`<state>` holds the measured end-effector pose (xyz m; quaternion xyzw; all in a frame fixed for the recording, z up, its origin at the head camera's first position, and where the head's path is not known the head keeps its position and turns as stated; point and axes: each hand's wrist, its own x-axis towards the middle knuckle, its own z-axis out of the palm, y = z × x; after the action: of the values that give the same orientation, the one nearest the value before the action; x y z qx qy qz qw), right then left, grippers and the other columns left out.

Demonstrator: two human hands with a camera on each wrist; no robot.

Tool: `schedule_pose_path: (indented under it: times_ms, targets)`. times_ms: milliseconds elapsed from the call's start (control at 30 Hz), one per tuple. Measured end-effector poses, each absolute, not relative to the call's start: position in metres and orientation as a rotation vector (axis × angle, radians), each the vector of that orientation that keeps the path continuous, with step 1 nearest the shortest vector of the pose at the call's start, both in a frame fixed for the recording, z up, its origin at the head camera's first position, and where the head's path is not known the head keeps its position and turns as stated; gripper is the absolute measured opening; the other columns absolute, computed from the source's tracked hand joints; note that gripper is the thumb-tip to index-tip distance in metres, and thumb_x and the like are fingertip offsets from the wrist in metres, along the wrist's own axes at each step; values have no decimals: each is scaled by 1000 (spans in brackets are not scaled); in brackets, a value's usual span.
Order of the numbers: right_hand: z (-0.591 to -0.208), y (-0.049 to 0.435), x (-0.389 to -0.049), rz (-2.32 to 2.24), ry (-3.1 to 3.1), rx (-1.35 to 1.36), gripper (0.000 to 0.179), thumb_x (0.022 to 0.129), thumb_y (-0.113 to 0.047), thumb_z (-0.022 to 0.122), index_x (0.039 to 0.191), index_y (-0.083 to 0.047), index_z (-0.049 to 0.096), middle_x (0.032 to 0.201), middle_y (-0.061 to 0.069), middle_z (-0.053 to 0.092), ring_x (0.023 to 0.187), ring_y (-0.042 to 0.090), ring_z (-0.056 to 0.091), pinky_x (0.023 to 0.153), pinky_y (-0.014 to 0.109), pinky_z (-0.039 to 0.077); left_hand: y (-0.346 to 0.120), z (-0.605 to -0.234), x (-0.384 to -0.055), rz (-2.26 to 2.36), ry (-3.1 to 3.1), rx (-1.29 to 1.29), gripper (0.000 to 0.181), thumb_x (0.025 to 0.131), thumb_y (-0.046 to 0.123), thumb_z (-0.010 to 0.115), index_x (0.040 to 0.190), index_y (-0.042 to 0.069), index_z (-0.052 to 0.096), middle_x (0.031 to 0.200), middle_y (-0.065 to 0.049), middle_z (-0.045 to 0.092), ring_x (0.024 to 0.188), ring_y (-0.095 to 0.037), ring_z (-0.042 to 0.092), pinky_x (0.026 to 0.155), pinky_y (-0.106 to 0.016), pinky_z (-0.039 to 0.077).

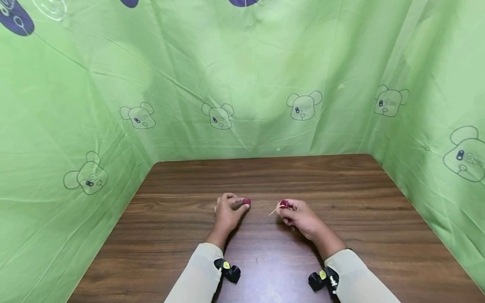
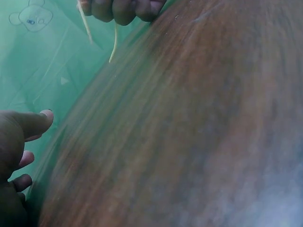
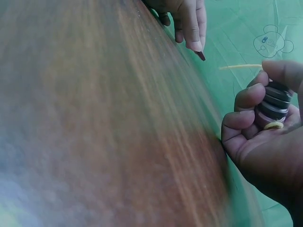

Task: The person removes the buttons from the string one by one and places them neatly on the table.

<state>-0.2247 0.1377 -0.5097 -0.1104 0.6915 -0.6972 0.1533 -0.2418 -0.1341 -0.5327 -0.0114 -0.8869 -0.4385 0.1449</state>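
Observation:
Over the middle of the table, my left hand [image 1: 226, 214] pinches a small dark red disc [image 1: 247, 201] between thumb and fingertips. The disc's thin edge [image 3: 200, 56] shows below those fingertips in the right wrist view. A short gap to the right, my right hand [image 1: 301, 216] holds a stack of round dark discs [image 3: 274, 100] in its curled fingers. A pale yellow cord [image 1: 275, 209] sticks out past the right thumb and forefinger. At the stack's lower end, a bit of yellow cord [image 3: 273, 126] shows. In the left wrist view, two cord ends hang beneath the right hand [image 2: 120, 10].
Both hands are over a brown wood-grain table [image 1: 182, 176]. Green cloth [image 1: 257, 139] with bear-head outlines hangs behind the table and along both sides. Each sleeve cuff carries a small black camera, one on the left wrist [image 1: 232, 273] and one on the right [image 1: 316, 281].

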Motion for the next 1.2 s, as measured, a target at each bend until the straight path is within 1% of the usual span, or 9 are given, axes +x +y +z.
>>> schedule_pose_path:
  times_ms: [200,400,500,633,767,833,933,1100,1200]
  targets:
    - [-507,138,-224,-1982,1985,-300,7,104,-7,68,107,-2,66,73,-5,57,63,8,53,55,22,40,-134,-531,-244,-1236,-2567,-14,23,87,29,93,106,17,88,124,-7,70,127,-34,57,107,-59,35]
    - [-505,137,-224,-1960,1991,-242,11,106,-14,68,107,-3,65,71,-4,56,61,9,51,54,24,39,-134,-530,-244,-1223,-2583,-7,22,88,30,92,105,17,89,126,-8,70,128,-34,57,106,-59,35]
    - [-505,137,-224,-1957,1994,-238,20,106,-14,69,113,5,66,71,-4,56,62,9,50,55,24,39,-134,-530,-244,-1226,-2581,-2,21,88,29,92,104,17,89,126,-9,69,127,-34,57,106,-58,35]
    - [-506,137,-224,-1957,1990,-249,29,104,-10,70,121,13,65,73,-2,56,63,9,49,57,24,40,-133,-530,-243,-1210,-2584,1,21,87,29,93,104,16,88,125,-9,69,126,-35,57,105,-58,35]
    - [-506,136,-224,-1966,1987,-249,32,102,-7,72,124,14,62,73,-3,56,63,9,50,57,24,40,-133,-532,-244,-1186,-2588,11,21,87,28,93,104,16,89,124,-9,69,126,-34,57,105,-57,37]
    - [-506,136,-224,-1971,1990,-242,36,101,-6,72,128,15,60,74,-5,57,63,9,50,57,24,41,-133,-533,-244,-1177,-2586,14,22,87,27,93,106,16,88,125,-9,69,126,-34,58,105,-57,37]
    - [-506,135,-224,-1989,1978,-231,38,100,-5,73,130,12,56,76,-6,58,63,8,52,57,23,42,-133,-534,-245,-1152,-2590,18,23,87,27,93,107,16,88,125,-9,70,125,-34,58,103,-56,38]
    - [-507,135,-224,-2031,1945,-224,29,98,-3,74,115,-1,51,74,-8,59,61,8,51,56,22,41,-132,-534,-246,-1118,-2601,27,25,87,25,92,109,14,88,124,-9,70,124,-34,58,100,-55,38]
    - [-508,135,-224,-2027,1961,-223,25,98,-4,75,112,-4,54,72,-9,62,60,7,53,55,22,43,-131,-534,-246,-1105,-2612,44,26,88,26,92,110,14,88,125,-9,70,125,-35,58,100,-55,39]
